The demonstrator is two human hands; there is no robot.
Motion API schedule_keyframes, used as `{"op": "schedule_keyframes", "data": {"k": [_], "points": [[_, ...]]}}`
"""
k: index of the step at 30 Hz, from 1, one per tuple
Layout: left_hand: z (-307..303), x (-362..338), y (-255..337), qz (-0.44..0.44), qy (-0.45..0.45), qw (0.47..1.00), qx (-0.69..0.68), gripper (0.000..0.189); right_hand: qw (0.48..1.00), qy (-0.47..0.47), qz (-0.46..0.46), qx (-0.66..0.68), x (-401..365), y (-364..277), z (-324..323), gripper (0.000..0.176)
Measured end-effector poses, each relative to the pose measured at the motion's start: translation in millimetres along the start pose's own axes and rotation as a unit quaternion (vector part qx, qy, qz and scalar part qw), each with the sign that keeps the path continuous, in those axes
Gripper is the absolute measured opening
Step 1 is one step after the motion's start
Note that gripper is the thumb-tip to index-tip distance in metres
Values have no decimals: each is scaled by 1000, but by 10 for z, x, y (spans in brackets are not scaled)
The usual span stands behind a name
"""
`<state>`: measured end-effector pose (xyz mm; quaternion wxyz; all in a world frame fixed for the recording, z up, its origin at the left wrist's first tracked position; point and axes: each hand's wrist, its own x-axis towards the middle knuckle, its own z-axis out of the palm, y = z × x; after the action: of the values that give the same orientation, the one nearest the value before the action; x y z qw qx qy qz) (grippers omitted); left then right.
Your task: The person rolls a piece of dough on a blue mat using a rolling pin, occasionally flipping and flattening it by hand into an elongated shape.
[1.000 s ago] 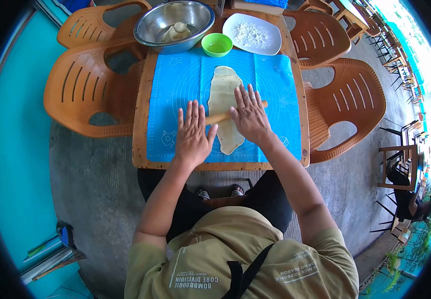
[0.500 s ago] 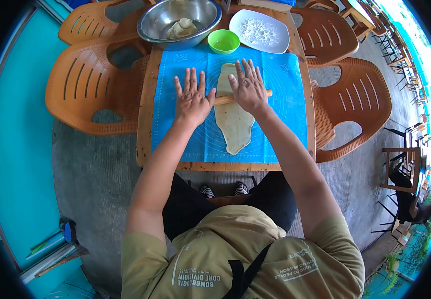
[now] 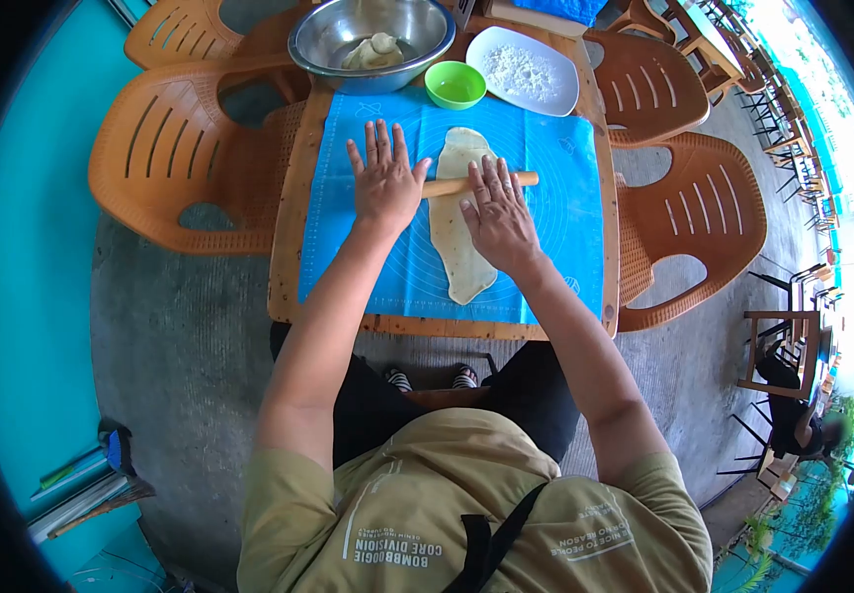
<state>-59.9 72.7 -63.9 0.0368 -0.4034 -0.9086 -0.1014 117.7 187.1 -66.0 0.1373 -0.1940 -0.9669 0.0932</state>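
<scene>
A long, flattened strip of pale dough (image 3: 464, 262) lies lengthwise on a blue printed mat (image 3: 348, 267). A wooden rolling pin (image 3: 452, 186) rests crosswise on the dough. My left hand (image 3: 385, 190) is over the pin's left end, its fingers stretched out and its palm hiding that end. My right hand (image 3: 501, 219) lies flat with its fingers across the pin near the right end, which sticks out past them. Both hands are open and do not wrap round the pin. Part of the dough is hidden under my right hand.
Beyond the mat stand a steel bowl (image 3: 310, 61) with dough (image 3: 373, 53) inside, a green bowl (image 3: 455, 87) and a white plate (image 3: 563, 94) of flour (image 3: 521, 71). Orange chairs (image 3: 165, 158) flank the wooden table (image 3: 289, 232). A person (image 3: 793, 415) is at far right.
My right hand has slid back toward me, so its fingers rather than its palm now lie over the pin. My left hand sits slightly farther forward. The whole view has shifted a little.
</scene>
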Motion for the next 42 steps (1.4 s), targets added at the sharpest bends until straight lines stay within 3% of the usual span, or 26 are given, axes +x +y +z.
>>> {"op": "schedule_keyframes", "data": {"k": [3, 6, 8, 10, 11, 14, 17, 22, 32, 37, 42], "points": [[-57, -218, 78, 45, 61, 997, -22, 67, 1000, -13, -4, -4, 166, 67, 16, 66], [-88, -452, 139, 112, 32, 988, -105, 67, 1000, -21, 3, -4, 313, 80, 90, 68], [-140, -523, 197, 123, 25, 988, -88, 67, 1000, -20, 8, -5, 453, 94, 97, 68], [-96, -512, 200, 130, -39, 988, -77, 66, 999, -33, 11, 15, 570, 151, 180, 69], [-51, -494, 168, 146, -4, 988, -54, 67, 999, -31, 11, 15, 633, 193, 214, 69], [-131, -379, 204, 113, -39, 989, -90, 65, 999, -32, -7, 42, 690, 331, 243, 68], [-44, -246, 120, 131, -17, 988, -83, 64, 996, 50, 13, 78, 418, 251, 42, 65], [23, 43, 34, 134, -22, 987, -84, 64, 996, 29, 47, 71, 200, 280, 29, 62], [59, 420, -11, 106, -79, 991, -5, 72, 1000, 11, -5, 26, 642, 526, 112, 60], [79, 530, 30, 55, -69, 996, 17, 73, 1000, 0, -6, 11, 822, 568, 139, 60], [165, 611, -8, 57, -30, 998, -15, 70, 1000, -12, 1, 13, 949, 589, 165, 60]]}}
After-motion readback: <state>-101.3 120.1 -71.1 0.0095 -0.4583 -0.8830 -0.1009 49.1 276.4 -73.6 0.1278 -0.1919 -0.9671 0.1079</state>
